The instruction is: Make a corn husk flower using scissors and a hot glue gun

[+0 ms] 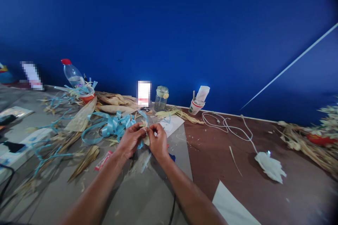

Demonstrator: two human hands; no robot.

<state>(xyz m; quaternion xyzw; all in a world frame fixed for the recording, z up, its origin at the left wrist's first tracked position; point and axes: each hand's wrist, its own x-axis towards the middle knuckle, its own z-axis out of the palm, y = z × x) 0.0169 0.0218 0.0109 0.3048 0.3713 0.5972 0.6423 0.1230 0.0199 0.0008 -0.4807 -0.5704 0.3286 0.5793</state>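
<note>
My left hand (129, 141) and my right hand (158, 142) meet above the grey tabletop, fingertips pinched together. Between them is a small, pale piece of corn husk (146, 140), largely covered by the fingers. A bit of light blue ribbon shows close to the fingertips, but I cannot tell whether it is fixed to the husk. Just left of my left hand lies a loose heap of shiny blue ribbon (116, 126). A white sheet of paper (175, 126) lies behind my right hand.
Dried corn husks (113, 100) lie at the back, beside a glass jar (161, 100). A red-capped bottle (72, 74) and blue-wrapped stems (50, 154) are at left. On the brown surface are a paper cup (196, 107), white cable (224, 123) and crumpled white tissue (269, 167).
</note>
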